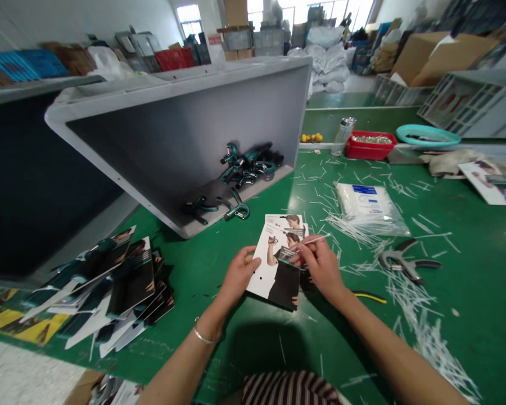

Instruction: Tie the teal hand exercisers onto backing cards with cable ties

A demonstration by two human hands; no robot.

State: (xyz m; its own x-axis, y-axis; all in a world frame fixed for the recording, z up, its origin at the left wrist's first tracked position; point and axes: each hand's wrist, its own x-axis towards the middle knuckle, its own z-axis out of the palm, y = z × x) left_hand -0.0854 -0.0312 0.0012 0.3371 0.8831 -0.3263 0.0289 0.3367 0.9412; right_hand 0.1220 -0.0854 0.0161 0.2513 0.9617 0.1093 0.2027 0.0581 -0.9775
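Note:
A printed packaging card, white and black with a person's picture, lies tilted over the green table in front of me. My left hand is closed on its left edge, thumb on top. My right hand is at the card's right side, pinching a thin white cable tie; its fingertips are close to the card's middle. Another card shows just behind the first. Teal-and-black hand grips lie in and at the mouth of a grey crate tipped on its side.
Carded hand grips are piled at the left. Loose cable ties litter the right, around a bag of ties and grey-black pliers. Farther back stand a red tray, a clear bottle and a turquoise dish.

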